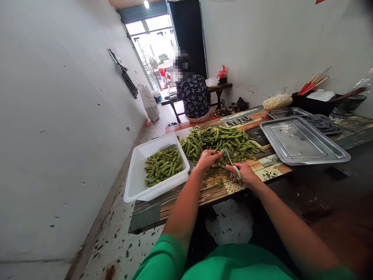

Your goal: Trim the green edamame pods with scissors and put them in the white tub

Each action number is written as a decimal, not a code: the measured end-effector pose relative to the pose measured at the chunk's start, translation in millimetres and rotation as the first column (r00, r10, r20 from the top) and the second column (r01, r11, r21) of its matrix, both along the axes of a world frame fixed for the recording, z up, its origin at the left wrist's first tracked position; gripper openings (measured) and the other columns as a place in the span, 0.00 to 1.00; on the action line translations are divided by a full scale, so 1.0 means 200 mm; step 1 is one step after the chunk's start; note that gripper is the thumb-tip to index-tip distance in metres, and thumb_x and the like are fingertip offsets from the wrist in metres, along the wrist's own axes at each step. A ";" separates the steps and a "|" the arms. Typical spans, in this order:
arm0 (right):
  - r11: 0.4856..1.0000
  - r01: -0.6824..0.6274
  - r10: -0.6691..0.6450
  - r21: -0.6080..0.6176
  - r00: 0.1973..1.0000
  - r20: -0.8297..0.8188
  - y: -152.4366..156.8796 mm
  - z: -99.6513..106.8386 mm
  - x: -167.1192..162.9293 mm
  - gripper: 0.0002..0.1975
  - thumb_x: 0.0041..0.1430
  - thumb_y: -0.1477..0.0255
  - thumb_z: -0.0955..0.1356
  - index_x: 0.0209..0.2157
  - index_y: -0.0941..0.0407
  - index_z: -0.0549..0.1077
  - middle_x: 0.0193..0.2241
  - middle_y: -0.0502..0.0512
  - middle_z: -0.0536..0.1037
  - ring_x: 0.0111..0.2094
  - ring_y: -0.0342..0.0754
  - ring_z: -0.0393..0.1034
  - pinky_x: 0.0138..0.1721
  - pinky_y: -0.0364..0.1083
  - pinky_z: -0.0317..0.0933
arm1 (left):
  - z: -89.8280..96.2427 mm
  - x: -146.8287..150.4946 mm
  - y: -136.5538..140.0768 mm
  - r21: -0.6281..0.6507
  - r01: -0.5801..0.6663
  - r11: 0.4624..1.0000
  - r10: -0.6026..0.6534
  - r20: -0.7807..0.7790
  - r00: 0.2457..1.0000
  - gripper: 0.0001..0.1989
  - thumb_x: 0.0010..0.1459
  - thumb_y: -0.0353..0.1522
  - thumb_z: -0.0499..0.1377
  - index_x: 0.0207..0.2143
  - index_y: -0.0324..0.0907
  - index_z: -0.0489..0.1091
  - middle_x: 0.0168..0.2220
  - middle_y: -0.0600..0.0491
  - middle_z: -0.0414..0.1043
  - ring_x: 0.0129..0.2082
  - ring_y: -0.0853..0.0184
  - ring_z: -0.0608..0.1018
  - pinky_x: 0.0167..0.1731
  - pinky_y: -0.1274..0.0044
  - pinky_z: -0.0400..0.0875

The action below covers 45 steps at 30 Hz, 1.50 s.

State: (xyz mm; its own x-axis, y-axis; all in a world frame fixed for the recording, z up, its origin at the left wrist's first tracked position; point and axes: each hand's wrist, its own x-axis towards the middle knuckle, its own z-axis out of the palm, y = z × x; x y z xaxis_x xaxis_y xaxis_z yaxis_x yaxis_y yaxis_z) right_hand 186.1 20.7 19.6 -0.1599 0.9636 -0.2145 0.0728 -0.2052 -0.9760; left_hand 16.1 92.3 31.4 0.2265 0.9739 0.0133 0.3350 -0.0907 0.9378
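Spanning the frame's middle, a table (144, 221) is bearing a central heap of green pods (201, 143); right of centre, the right hand (246, 175) is gripping slightly parted scissors (238, 175); nearer centre, the left hand (206, 160) is pinching a pod (215, 151).

Table (268, 160) on my feed: patchwork printed top. Loose green pods (221, 136) heaped mid-table, leafy scraps (218, 183) strewn toward near edge. White tub (134, 173) at left edge, just beside heap. To right I see large metal tray (303, 140), second tray (287, 112) behind. Far right side: bagged pale sticks (277, 101), black box (303, 99).
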 end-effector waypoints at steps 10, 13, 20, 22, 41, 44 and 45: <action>0.999 -0.053 0.053 -0.011 0.997 0.062 0.01 0.00 0.01 0.22 0.43 0.53 0.73 0.21 0.57 0.67 0.14 0.47 0.70 0.12 0.39 0.62 0.10 0.37 0.47 | 0.05 -0.06 -0.02 0.180 0.133 0.975 -0.078 -0.284 0.956 0.20 0.50 0.46 0.57 0.24 0.37 0.74 0.16 0.59 0.54 0.21 0.74 0.57 0.23 0.79 0.50; 0.999 -0.048 0.046 0.021 0.995 0.090 0.01 -0.01 0.00 0.22 0.44 0.53 0.73 0.19 0.56 0.67 0.10 0.46 0.67 0.11 0.39 0.60 0.11 0.38 0.49 | 0.04 -0.07 -0.01 0.190 0.147 0.971 -0.077 -0.333 0.940 0.19 0.50 0.45 0.58 0.21 0.37 0.72 0.16 0.58 0.54 0.21 0.74 0.57 0.22 0.79 0.49; 0.998 -0.031 0.026 0.063 0.997 0.079 0.00 -0.04 0.01 0.22 0.44 0.53 0.72 0.18 0.56 0.65 0.10 0.45 0.66 0.11 0.39 0.59 0.12 0.39 0.52 | 0.04 -0.05 0.00 0.033 0.021 0.999 -0.023 0.052 0.998 0.15 0.48 0.42 0.62 0.27 0.38 0.68 0.18 0.61 0.55 0.18 0.77 0.57 0.19 0.82 0.49; 0.999 -0.023 0.020 0.043 0.997 0.068 0.00 -0.03 0.01 0.21 0.45 0.53 0.72 0.20 0.56 0.66 0.12 0.46 0.68 0.12 0.40 0.61 0.11 0.38 0.50 | 0.05 -0.03 -0.01 -0.090 -0.024 0.996 0.051 0.304 0.951 0.17 0.46 0.41 0.65 0.29 0.39 0.65 0.18 0.63 0.53 0.16 0.79 0.55 0.17 0.82 0.46; 1.000 -0.013 0.013 0.009 1.000 0.011 -0.02 0.02 -0.01 0.22 0.45 0.51 0.72 0.22 0.57 0.67 0.15 0.47 0.70 0.13 0.39 0.63 0.09 0.37 0.49 | 0.02 0.16 -0.07 -0.217 -0.251 0.943 0.331 0.545 0.771 0.20 0.46 0.38 0.67 0.26 0.41 0.57 0.16 0.64 0.58 0.10 0.81 0.57 0.13 0.83 0.44; 1.000 0.005 -0.005 0.018 1.000 0.023 -0.01 0.00 -0.01 0.22 0.47 0.51 0.71 0.22 0.57 0.67 0.15 0.48 0.71 0.12 0.39 0.61 0.09 0.37 0.48 | 0.02 0.16 -0.08 -0.246 -0.197 0.949 0.305 0.562 0.769 0.19 0.45 0.37 0.67 0.27 0.41 0.56 0.15 0.65 0.56 0.10 0.81 0.56 0.13 0.84 0.43; 1.000 0.009 -0.010 0.023 1.000 0.025 -0.01 0.00 -0.01 0.22 0.47 0.51 0.71 0.22 0.57 0.67 0.15 0.48 0.71 0.12 0.39 0.62 0.09 0.37 0.48 | 0.02 0.16 -0.08 -0.257 -0.178 0.950 0.298 0.569 0.766 0.20 0.45 0.37 0.67 0.27 0.41 0.56 0.15 0.65 0.56 0.10 0.81 0.56 0.13 0.84 0.43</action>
